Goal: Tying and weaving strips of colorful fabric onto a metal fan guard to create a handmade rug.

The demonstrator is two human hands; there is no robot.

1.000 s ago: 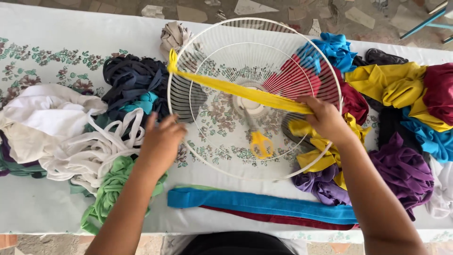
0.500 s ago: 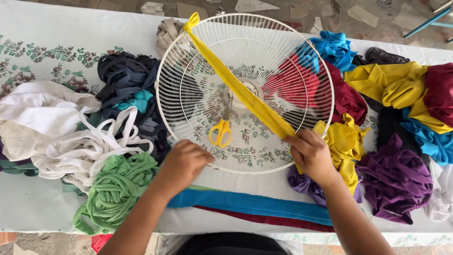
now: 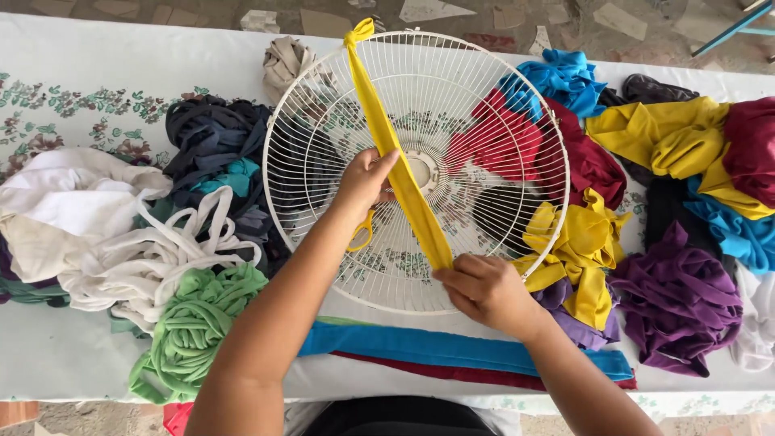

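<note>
Counter (image 3: 97,56) strewn with rags; left hand (image 3: 367,182) and right hand (image 3: 484,289) clamped on yellow strip (image 3: 395,157) across fan guard (image 3: 484,64).

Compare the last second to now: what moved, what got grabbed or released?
The fan guard turned clockwise, carrying the knotted end of the yellow strip from its left rim to the top. The left hand left the rim and now touches the strip near the hub. The right hand kept its grip on the strip's free end, shifting down and left. The fabric piles and blue strip stayed put.
</note>
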